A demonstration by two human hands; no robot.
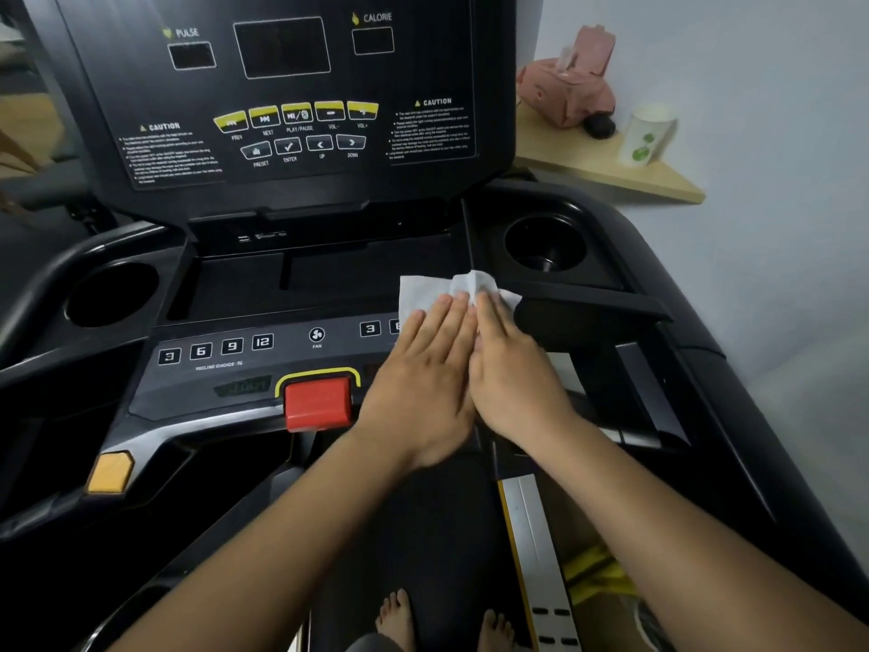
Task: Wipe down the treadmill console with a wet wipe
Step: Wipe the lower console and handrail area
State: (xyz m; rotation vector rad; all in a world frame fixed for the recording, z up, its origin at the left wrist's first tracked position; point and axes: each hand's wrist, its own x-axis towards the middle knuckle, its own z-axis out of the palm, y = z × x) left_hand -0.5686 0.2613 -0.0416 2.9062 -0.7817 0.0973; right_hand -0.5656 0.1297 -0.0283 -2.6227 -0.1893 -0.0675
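Under your left grip (423, 383) and right grip (512, 374), both flat with fingers straight and pressed together, the thin white wet wipe (425, 294) lies on the black plastic treadmill console (225, 369); two palms side by side probably give even scrubbing pressure over the buttons.

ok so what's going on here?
A person is wiping the treadmill console. The left hand and right hand lie side by side, fingers straight, pressing a white wet wipe onto the right part of the lower button strip, near the right cup holder. The wipe covers some of the right-hand number buttons; the fan button and red stop key are uncovered.
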